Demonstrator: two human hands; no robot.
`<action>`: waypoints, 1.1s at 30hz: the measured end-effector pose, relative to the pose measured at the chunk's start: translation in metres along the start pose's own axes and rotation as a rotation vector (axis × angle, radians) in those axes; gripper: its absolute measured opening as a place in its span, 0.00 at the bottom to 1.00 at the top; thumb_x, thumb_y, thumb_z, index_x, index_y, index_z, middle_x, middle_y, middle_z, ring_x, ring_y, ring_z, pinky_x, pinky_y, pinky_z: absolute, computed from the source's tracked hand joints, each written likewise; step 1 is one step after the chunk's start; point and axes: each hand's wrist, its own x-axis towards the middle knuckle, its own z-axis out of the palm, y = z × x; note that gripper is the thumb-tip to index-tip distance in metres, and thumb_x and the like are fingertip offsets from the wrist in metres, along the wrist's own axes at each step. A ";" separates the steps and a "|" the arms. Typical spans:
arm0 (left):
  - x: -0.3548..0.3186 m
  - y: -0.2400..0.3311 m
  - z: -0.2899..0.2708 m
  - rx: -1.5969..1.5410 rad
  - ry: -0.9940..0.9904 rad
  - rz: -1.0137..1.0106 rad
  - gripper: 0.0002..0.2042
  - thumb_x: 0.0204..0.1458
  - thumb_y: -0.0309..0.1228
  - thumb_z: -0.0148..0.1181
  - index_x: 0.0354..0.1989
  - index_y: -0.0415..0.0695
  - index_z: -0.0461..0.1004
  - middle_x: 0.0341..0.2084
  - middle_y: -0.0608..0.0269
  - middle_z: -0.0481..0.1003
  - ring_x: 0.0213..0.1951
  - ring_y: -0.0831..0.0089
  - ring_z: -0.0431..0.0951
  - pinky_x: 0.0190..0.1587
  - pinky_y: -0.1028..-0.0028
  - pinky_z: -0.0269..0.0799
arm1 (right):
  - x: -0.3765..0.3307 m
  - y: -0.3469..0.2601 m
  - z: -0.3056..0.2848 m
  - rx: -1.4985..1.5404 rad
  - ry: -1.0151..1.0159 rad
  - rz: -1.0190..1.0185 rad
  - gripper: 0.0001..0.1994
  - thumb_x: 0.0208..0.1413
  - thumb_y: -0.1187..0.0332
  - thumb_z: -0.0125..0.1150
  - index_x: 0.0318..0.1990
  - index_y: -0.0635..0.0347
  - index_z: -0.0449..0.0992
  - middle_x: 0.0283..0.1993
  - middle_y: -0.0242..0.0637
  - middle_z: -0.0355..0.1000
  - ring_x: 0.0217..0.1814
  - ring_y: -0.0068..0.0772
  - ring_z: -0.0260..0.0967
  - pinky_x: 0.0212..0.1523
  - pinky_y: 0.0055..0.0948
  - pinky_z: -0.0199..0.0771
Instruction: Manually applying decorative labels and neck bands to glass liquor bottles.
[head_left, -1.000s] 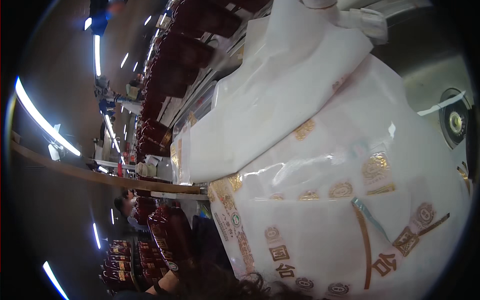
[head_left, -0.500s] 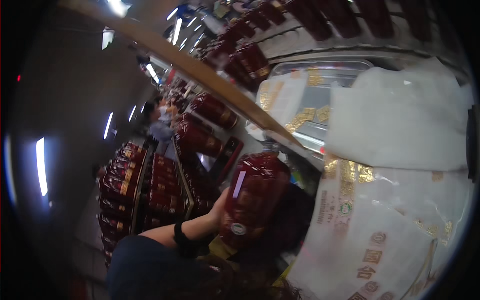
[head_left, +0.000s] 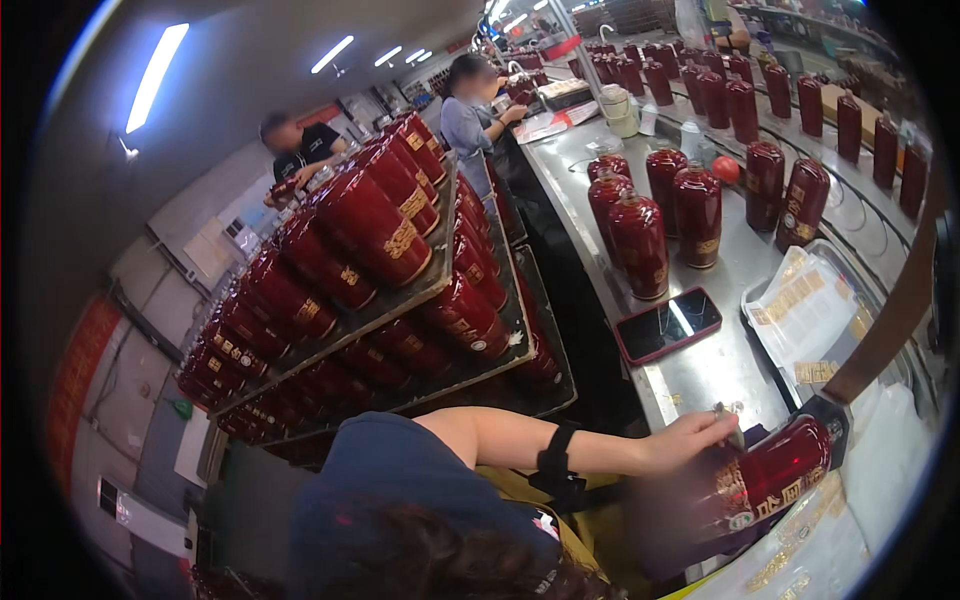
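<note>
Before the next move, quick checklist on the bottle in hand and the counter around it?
1. Left hand on the dark red glazed ceramic bottle lying on its side: ok.
2. Right hand in view: cannot tell.
3. Bottle's black cap on: ok.
4. Black smartphone apart from the bottle on the steel counter: ok.
5. Group of upright red bottles standing behind the phone, away from the hand: ok.
6. Tray of gold label sheets within reach: ok.

Bright ceiling strip lights (head_left: 157, 72); fisheye-bent, dark edges.
</note>
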 end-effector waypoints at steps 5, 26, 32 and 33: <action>0.006 -0.011 0.008 -0.030 0.050 0.066 0.29 0.70 0.54 0.47 0.46 0.34 0.76 0.36 0.61 0.76 0.42 0.75 0.72 0.50 0.73 0.68 | -0.011 -0.039 -0.029 -0.023 0.018 -0.048 0.12 0.61 0.70 0.52 0.44 0.64 0.81 0.44 0.49 0.78 0.47 0.53 0.76 0.47 0.46 0.76; -0.012 -0.004 0.011 0.315 0.070 0.698 0.18 0.70 0.41 0.45 0.47 0.36 0.73 0.37 0.39 0.77 0.43 0.41 0.76 0.50 0.52 0.70 | -0.107 -0.049 -0.177 -0.325 0.167 0.180 0.12 0.63 0.71 0.51 0.44 0.65 0.80 0.45 0.49 0.78 0.48 0.53 0.75 0.48 0.45 0.75; -0.079 0.028 -0.012 0.331 -0.127 0.717 0.15 0.68 0.32 0.53 0.56 0.35 0.73 0.54 0.46 0.74 0.58 0.53 0.72 0.63 0.59 0.64 | -0.120 -0.077 -0.239 -0.500 0.283 0.022 0.04 0.58 0.69 0.63 0.39 0.54 0.79 0.42 0.38 0.76 0.47 0.47 0.73 0.45 0.43 0.74; -0.088 0.037 -0.011 0.133 -0.196 0.575 0.16 0.69 0.32 0.52 0.58 0.35 0.72 0.56 0.48 0.74 0.61 0.58 0.70 0.66 0.62 0.60 | -0.123 -0.085 -0.249 -0.417 0.249 0.112 0.04 0.61 0.68 0.61 0.37 0.57 0.77 0.41 0.41 0.74 0.48 0.50 0.73 0.47 0.45 0.73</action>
